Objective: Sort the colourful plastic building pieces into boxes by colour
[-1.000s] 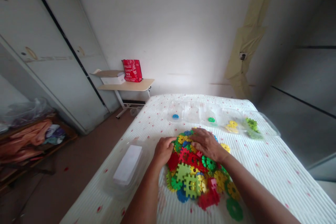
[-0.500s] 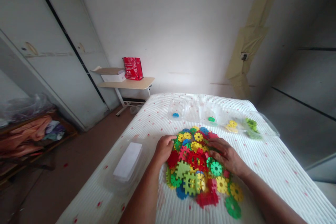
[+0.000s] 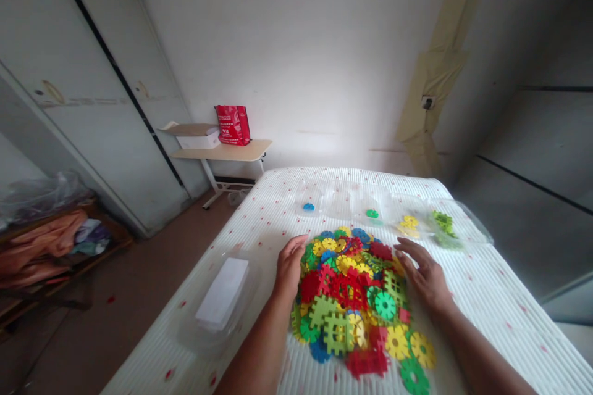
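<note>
A heaped pile of plastic building pieces (image 3: pixel 345 287) lies on the white cloth, mixing notched discs with toothed squares in red, yellow, green and blue. My left hand (image 3: pixel 291 262) rests along the pile's left edge, fingers stretched out and holding nothing. On the opposite side, my right hand (image 3: pixel 424 274) is open beside the pile, its fingers apart near a yellow piece. Nearest my right forearm lie yellow discs (image 3: pixel 422 349) and a green disc (image 3: pixel 414 376). Whether my left fingertips touch the pile's edge is hard to tell.
Behind the pile stand clear containers with a blue piece (image 3: pixel 309 207), a green piece (image 3: pixel 372 213), yellow pieces (image 3: pixel 409 223) and light green pieces (image 3: pixel 443 223). White cards (image 3: pixel 223 293) sit in a clear container at left. A side table (image 3: pixel 252 149) holds a red bag (image 3: pixel 232 125).
My right hand has drawn back to the right, off the pile, uncovering red and light green pieces. My left hand stays at the left edge. The view has shifted slightly.
</note>
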The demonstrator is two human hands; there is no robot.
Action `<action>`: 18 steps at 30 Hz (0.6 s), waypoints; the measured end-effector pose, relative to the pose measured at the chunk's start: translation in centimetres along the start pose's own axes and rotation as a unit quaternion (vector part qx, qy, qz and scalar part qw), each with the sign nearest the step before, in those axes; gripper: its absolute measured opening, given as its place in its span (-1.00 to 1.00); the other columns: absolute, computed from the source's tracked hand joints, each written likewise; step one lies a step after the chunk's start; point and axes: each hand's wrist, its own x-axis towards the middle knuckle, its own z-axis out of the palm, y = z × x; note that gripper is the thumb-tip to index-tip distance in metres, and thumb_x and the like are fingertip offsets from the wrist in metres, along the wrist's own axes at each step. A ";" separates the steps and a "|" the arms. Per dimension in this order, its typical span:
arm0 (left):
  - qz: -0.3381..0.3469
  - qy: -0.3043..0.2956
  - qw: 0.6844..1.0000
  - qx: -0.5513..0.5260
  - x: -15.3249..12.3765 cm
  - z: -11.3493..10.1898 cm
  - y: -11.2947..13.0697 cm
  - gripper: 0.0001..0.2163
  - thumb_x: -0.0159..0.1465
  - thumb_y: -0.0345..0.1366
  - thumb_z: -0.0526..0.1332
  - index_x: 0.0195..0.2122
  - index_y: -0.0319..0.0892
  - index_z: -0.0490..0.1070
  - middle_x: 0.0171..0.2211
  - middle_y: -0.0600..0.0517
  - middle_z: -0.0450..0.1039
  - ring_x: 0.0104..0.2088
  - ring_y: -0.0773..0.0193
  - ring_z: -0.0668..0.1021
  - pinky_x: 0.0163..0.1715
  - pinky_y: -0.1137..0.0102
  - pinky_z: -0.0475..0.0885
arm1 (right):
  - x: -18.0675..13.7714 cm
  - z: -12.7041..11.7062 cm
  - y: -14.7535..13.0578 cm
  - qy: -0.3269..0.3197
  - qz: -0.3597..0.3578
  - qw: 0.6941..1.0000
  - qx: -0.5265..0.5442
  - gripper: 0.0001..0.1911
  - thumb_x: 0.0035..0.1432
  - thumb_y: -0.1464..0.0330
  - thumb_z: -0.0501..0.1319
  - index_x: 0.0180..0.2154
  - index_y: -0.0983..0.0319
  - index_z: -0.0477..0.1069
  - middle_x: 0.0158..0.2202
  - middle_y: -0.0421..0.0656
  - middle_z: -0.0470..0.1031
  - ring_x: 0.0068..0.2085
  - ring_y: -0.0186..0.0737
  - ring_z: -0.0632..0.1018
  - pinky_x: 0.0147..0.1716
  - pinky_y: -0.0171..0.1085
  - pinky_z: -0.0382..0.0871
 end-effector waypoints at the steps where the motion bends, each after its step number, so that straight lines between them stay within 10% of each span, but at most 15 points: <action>1: -0.003 0.003 1.000 -0.013 0.1 0.0 0.0 -0.70 0.08 -0.20 0.19 -0.20 -0.24 0.46 -0.16 -0.07 0.51 -0.07 0.14 0.49 0.01 0.28 0.30 | 0.0 0.0 0.4 0.004 0.010 1.000 -0.004 -0.55 0.15 0.03 0.01 -0.24 0.20 0.48 -0.05 -0.02 0.46 -0.03 -0.03 0.46 0.00 -0.03 0.33; 18: -0.030 -0.063 0.993 -0.091 0.1 0.1 0.8 -0.53 0.21 -0.06 -0.02 0.05 -0.22 0.31 0.10 -0.14 0.32 0.14 0.12 0.33 0.19 0.18 0.08 | -0.1 0.5 1.3 -0.066 -0.011 0.997 -0.028 -0.55 0.20 0.05 -0.03 -0.26 0.19 0.48 -0.17 -0.06 0.52 -0.14 -0.09 0.51 -0.10 -0.12 0.40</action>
